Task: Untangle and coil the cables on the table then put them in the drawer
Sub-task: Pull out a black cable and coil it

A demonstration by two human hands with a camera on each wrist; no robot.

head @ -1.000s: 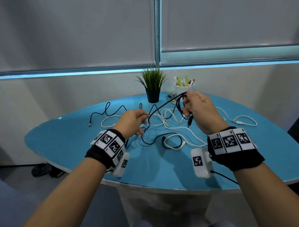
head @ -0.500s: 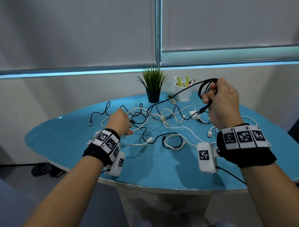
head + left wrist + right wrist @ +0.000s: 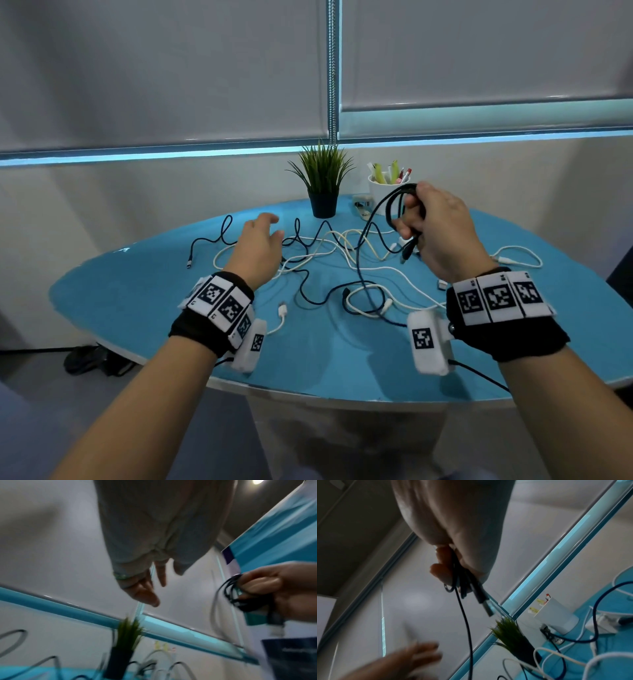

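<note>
My right hand (image 3: 416, 219) grips a few loops of a black cable (image 3: 394, 205) above the right middle of the blue table (image 3: 144, 301); its plug (image 3: 485, 605) hangs below my fist and a free length trails down to the tabletop. In the left wrist view the same loops (image 3: 233, 596) show in that fist. My left hand (image 3: 263, 229) hovers over the tangle with fingers spread and holds nothing. A tangle of white cables (image 3: 342, 246) and black cable (image 3: 308, 240) lies across the table's middle. No drawer is in view.
A small potted plant (image 3: 322, 185) and a white cup of pens (image 3: 385, 192) stand at the table's far edge. A white cable (image 3: 517, 257) lies at the far right, another white plug (image 3: 282, 310) near my left wrist. A dark bag (image 3: 92, 359) lies on the floor.
My left hand let go of the cables, opened and moved forward over the tangle. My right hand came back down and inward with the black loops after swinging up to the right.
</note>
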